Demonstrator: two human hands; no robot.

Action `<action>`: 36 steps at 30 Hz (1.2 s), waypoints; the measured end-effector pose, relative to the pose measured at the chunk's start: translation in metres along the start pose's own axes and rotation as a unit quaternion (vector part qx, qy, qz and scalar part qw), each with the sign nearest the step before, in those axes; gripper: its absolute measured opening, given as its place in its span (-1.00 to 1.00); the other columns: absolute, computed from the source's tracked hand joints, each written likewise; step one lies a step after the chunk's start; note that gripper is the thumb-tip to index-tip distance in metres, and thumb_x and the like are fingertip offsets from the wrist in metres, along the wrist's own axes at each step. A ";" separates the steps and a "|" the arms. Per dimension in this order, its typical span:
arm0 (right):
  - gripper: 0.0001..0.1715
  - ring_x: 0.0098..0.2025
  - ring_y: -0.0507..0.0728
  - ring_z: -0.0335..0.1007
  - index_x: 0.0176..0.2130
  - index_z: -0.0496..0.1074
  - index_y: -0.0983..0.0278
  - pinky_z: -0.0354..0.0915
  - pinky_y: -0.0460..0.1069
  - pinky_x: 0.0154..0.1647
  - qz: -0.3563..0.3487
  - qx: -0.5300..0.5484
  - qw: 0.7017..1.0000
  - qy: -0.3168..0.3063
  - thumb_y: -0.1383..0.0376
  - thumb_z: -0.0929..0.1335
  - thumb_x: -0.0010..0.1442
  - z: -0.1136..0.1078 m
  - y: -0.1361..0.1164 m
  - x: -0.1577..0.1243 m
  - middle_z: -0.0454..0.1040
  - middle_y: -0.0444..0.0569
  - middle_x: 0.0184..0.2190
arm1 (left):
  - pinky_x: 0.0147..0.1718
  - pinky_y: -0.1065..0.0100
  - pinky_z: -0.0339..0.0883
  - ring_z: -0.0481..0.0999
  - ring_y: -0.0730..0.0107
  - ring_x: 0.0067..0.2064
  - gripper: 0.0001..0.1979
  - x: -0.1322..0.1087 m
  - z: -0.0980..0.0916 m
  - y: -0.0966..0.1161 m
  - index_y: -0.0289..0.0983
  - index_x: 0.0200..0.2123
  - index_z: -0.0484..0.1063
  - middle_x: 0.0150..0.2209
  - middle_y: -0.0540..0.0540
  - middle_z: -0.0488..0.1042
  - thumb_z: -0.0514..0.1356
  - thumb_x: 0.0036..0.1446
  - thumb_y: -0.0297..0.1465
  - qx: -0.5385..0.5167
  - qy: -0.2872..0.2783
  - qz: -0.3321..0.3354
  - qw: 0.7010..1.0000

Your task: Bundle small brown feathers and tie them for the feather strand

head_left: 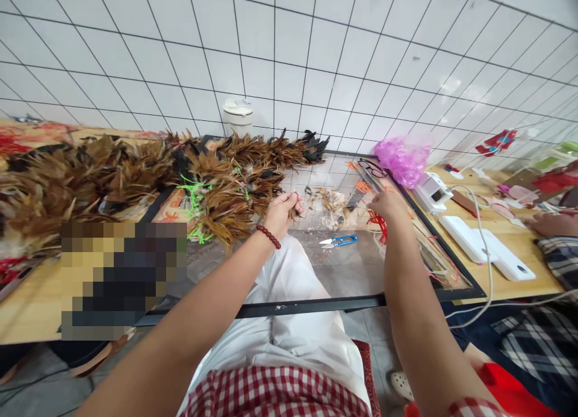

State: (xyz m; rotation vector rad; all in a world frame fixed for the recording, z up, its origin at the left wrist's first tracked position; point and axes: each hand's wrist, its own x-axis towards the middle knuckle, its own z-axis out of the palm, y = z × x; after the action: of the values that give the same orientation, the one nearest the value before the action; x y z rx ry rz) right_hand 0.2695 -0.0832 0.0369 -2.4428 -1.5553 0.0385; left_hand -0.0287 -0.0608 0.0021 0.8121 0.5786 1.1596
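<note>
My left hand (283, 213), with a beaded bracelet on the wrist, is closed around a small bunch of brown feathers (295, 213), mostly hidden by the fingers. To its right, my right hand (386, 207) has its fingers drawn together at a bundle of red strings (380, 227); what they pinch is hidden. Loose fluffy feathers (332, 206) lie between the hands. Nearer to me are blue-handled thread snips (339, 242). Bunches of brown feathers (226, 209), some tied with bright green string (194, 194), are heaped left of my left hand.
A black-framed clear panel (311, 307) spans my lap. Behind stand a white lidded cup (238, 115) and a purple plastic bag (404, 161). Eyeglasses (372, 168) lie near the bag. White power banks (490, 245) and cables are at right, beside another person's plaid sleeve (557, 260).
</note>
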 end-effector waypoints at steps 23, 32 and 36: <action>-0.76 -0.39 0.08 0.41 -0.37 0.57 0.20 0.23 -0.06 -0.40 0.012 -0.019 0.995 -0.099 0.40 0.40 -0.13 -0.027 0.016 -0.018 0.54 -0.08 -0.44 | -0.48 0.42 0.31 0.37 0.54 -0.53 -0.82 0.000 -0.001 -0.003 -0.34 -0.43 0.39 -0.58 0.04 0.30 0.27 0.06 -0.34 -0.003 0.000 0.004 1.000; -0.94 -0.45 0.04 0.35 -0.47 0.49 0.26 0.17 -0.08 -0.45 -0.002 0.037 0.997 -0.063 0.36 0.37 -0.06 -0.033 0.018 -0.022 0.49 -0.09 -0.51 | -0.48 0.45 0.32 0.36 0.55 -0.53 -0.82 -0.002 0.002 0.001 -0.36 -0.44 0.39 -0.58 0.03 0.30 0.27 0.07 -0.36 -0.005 0.011 -0.006 1.000; -0.89 -0.54 0.00 0.30 -0.37 0.40 0.28 0.21 -0.09 -0.50 0.009 0.276 0.960 0.050 0.30 0.33 0.01 -0.039 0.014 -0.024 0.49 -0.10 -0.51 | -0.47 0.46 0.32 0.36 0.55 -0.54 -0.83 -0.002 0.002 0.001 -0.36 -0.45 0.38 -0.59 0.03 0.30 0.25 0.08 -0.38 -0.008 0.012 -0.007 1.000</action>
State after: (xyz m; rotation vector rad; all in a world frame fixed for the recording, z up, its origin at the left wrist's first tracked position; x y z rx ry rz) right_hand 0.2776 -0.1178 0.0691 -1.9842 -1.2644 0.3057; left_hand -0.0282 -0.0634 0.0043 0.7799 0.5923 1.1603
